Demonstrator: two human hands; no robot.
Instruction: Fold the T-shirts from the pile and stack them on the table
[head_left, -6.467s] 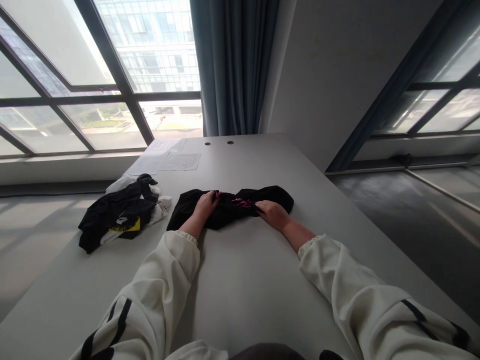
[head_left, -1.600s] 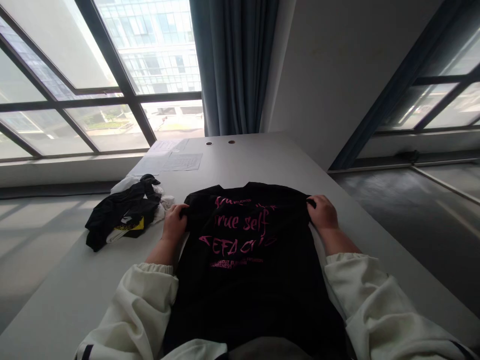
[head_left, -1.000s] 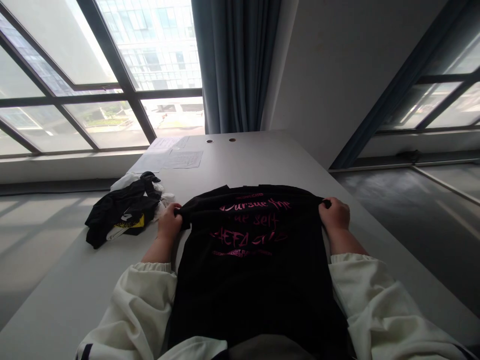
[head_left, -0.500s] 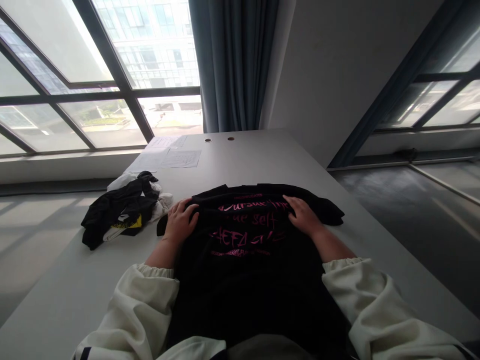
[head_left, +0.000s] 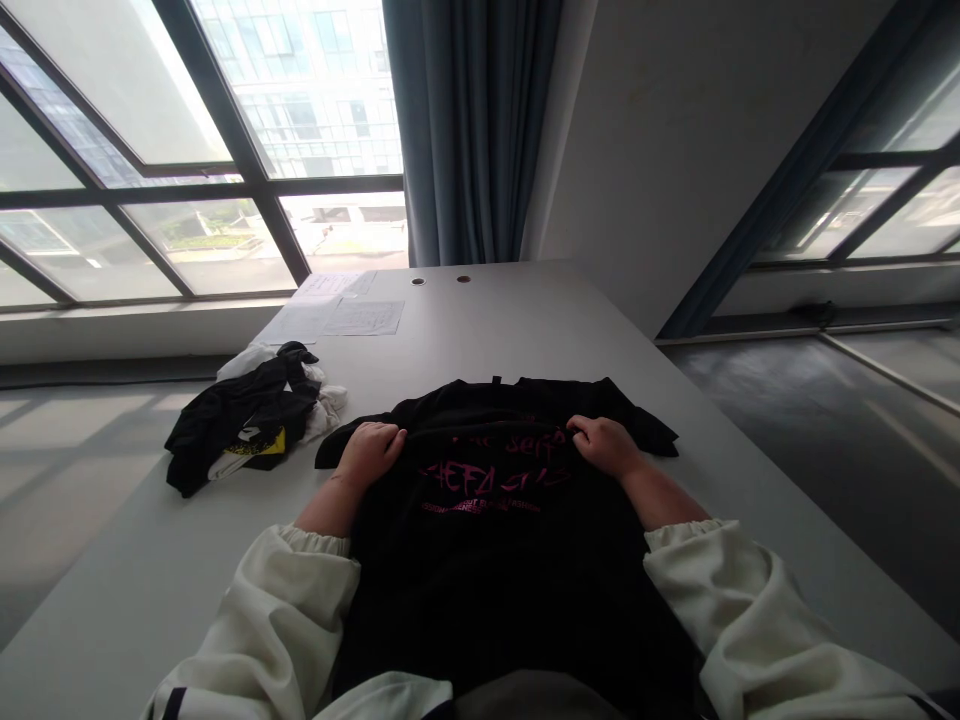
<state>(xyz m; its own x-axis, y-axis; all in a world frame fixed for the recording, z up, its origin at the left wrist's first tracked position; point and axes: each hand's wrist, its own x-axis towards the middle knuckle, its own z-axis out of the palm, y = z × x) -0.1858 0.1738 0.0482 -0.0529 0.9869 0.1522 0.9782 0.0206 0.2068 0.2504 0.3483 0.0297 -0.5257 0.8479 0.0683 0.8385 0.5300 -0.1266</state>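
A black T-shirt [head_left: 495, 570] with pink lettering is spread over the table in front of me, collar toward the far end and sleeves out to both sides. My left hand [head_left: 369, 450] is closed on the cloth at the left of the chest, below the left sleeve. On the opposite side, my right hand [head_left: 606, 445] pinches the cloth beside the lettering. Between the two hands the fabric is drawn up into a fold that covers the upper lines of print. The lower edge of the shirt runs out of sight near my body.
A heap of black and white clothes [head_left: 247, 420] lies at the table's left edge. Paper sheets [head_left: 364, 317] rest farther back, near two round cable holes. The grey table [head_left: 510, 320] reaches toward a blue curtain [head_left: 472, 130] and windows.
Both hands have gone from lying with fingers spread on the shirt to gripping its cloth. The fabric between them has bunched, hiding the top lettering, and the collar has shifted slightly toward me.
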